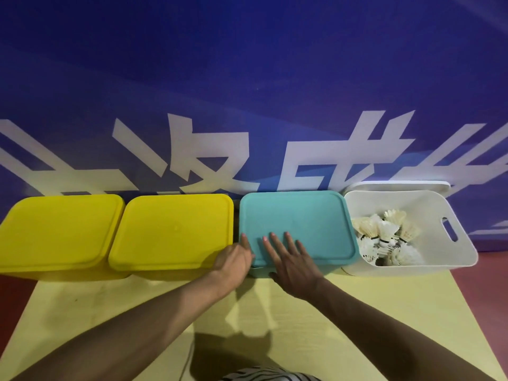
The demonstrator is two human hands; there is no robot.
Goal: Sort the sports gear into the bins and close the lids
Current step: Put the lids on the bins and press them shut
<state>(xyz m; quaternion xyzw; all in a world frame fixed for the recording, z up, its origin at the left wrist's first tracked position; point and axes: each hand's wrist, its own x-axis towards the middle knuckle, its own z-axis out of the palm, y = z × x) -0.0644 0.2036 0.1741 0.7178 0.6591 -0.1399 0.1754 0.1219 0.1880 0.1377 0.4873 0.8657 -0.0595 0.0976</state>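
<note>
Right hand (292,261) flat, fingers spread, pressing the teal lid (298,225); left hand (235,261) gripping its near left corner, fingers curled under.

I see a big blue wall (247,64) at the back. It has huge white letters (214,160) painted across it, cut off at the sides. Down low there is a pale yellow mat (357,312) lying flat. On both sides of the mat I see dark red floor (489,292). Dark shadows (233,350) fall on the mat near the bottom.
</note>
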